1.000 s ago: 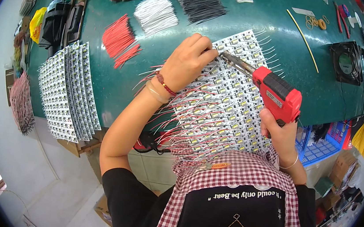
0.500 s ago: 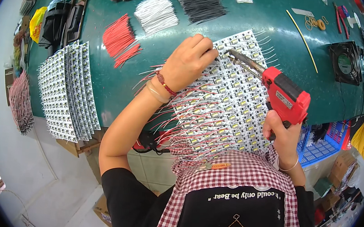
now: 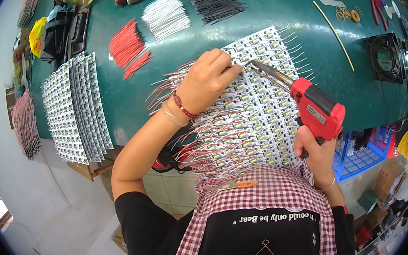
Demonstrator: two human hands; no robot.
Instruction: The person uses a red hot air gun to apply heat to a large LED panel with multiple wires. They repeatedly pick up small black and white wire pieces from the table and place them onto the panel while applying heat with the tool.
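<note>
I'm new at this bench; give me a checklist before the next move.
1. Red soldering gun in the right hand: ok, gripped by its handle.
2. Left hand apart from the tip: ok, a gap shows.
3. Wire pinched in that hand: cannot tell.
4. Circuit board sheet clear of the apron: not ok, it reaches it.
5. Red wires, white wires and black wires on the table: ok.

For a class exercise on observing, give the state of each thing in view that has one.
Soldering gun: held, power unclear
Right hand: closed around its handle
Left hand: fingers bent
Circuit panel: component side up, partly wired
Red wires: loose, piled
White wires: loose, piled
Black wires: loose, piled
Board stack: fanned out
Fan: motion unclear
</note>
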